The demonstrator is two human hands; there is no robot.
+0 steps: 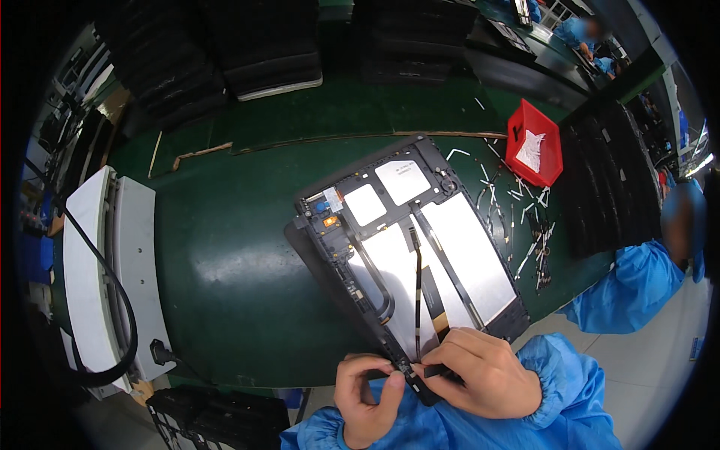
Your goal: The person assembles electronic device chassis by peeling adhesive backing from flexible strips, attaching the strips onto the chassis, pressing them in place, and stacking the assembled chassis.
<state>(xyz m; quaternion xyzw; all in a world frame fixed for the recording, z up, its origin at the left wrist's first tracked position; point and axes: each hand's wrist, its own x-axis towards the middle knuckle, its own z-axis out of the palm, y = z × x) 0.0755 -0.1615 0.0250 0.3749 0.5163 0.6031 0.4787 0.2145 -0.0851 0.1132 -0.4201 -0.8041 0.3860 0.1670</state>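
Here, tiny illegible print (406,172) on 1 open, flat device (396,262)

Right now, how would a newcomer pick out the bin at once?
Find the green table and look to its far right part, past the opened device. Just left of the black stack there sits the bin, with white pieces inside. Its bright red sets it apart from that dark stack.

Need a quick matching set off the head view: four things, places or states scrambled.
1. red bin
2. white unit
3. flat device
4. left hand

A. toward the picture's left side
B. at the device's lower end
C. holding white strips
D. lying aslant, inner parts showing

Pairs: 1-C, 2-A, 3-D, 4-B
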